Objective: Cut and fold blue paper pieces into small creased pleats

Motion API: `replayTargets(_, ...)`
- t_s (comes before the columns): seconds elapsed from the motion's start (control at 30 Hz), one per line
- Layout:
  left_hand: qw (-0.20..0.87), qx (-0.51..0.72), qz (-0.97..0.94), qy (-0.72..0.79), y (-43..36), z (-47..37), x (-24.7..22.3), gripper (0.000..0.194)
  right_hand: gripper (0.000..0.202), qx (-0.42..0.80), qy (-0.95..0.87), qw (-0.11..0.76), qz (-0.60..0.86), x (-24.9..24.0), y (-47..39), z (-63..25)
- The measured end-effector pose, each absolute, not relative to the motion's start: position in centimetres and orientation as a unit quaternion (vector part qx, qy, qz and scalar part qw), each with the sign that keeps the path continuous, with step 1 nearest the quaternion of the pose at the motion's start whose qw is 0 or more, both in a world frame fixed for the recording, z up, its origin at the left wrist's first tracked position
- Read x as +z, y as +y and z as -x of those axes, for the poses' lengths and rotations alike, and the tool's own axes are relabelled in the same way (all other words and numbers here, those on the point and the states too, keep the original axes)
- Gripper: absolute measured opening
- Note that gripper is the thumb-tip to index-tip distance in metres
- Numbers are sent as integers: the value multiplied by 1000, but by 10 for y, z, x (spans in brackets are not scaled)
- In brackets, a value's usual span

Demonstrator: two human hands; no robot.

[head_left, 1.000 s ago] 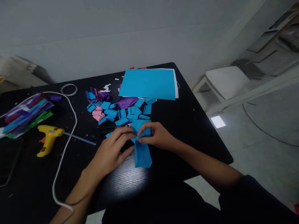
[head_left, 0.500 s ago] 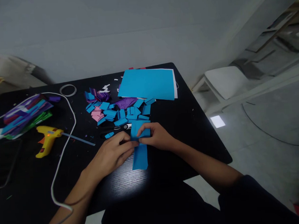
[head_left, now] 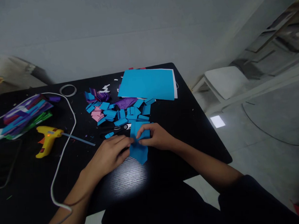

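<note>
A creased strip of blue paper [head_left: 139,153] stands between my two hands above the black table, its near end bent to a point. My left hand [head_left: 113,150] pinches the strip's left edge with its fingertips. From the other side my right hand [head_left: 155,136] grips the strip between thumb and curled forefinger. Just beyond lie dark-handled scissors [head_left: 126,127], partly covered by the strip. Several small folded blue paper pieces [head_left: 110,113] are heaped behind them, with folded pink pieces [head_left: 97,114] at the heap's left.
A yellow glue gun [head_left: 48,138] with a glue stick lies left, beside a white cable [head_left: 74,118]. Blue sheets [head_left: 148,84] are stacked at the back. A bundle of coloured paper [head_left: 28,114] is far left. A white chair [head_left: 226,80] stands right of the table [head_left: 184,117].
The strip's near end has bent from flat and square to a raised point. My left hand has shifted slightly left and up along its edge; my right hand has barely moved.
</note>
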State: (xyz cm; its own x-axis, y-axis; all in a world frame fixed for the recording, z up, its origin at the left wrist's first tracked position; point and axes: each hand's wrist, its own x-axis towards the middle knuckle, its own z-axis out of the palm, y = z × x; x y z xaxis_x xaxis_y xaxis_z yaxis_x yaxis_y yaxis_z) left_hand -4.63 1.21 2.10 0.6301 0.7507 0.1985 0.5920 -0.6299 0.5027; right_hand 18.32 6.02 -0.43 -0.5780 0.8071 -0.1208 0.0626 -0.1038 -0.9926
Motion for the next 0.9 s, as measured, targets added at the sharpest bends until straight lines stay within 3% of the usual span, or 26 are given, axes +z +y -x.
replayTargets(0.9,309,282,-807,416,13,44,22,9,11,702,-561,298,323,-2,62,-181)
